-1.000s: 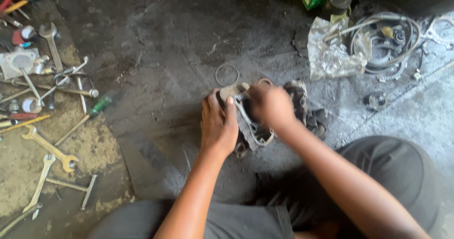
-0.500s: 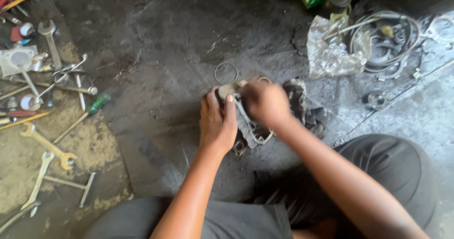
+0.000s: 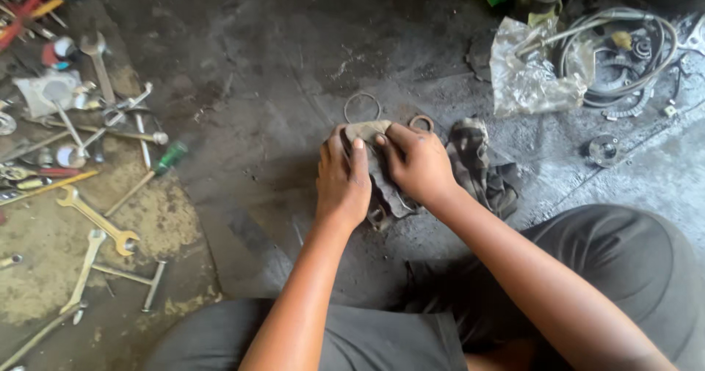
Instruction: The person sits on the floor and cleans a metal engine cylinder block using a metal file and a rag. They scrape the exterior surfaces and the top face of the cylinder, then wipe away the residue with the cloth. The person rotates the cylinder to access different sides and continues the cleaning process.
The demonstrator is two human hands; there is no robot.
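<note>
My left hand (image 3: 342, 180) and my right hand (image 3: 418, 165) lie side by side on a grimy metal engine part (image 3: 385, 195) resting on the dark floor. Both hands press a small greyish piece (image 3: 367, 130) at the part's far end, fingertips meeting there. Most of the part is hidden under my palms. A thin metal ring (image 3: 362, 107) lies just beyond my fingers, and a smaller rusty ring (image 3: 421, 124) sits beside my right hand. A dirty rag (image 3: 481, 165) is bunched to the right of the part.
Spanners (image 3: 95, 220), a green-handled screwdriver (image 3: 150, 176) and several other tools lie scattered on the left. A clear plastic bag (image 3: 529, 77), coiled cables (image 3: 624, 48) and a small round part (image 3: 604, 149) are at the far right. My knees frame the bottom.
My right hand has shifted from over the part's top toward the left hand, so both sets of fingertips now meet on the small piece. The left hand stayed almost still.
</note>
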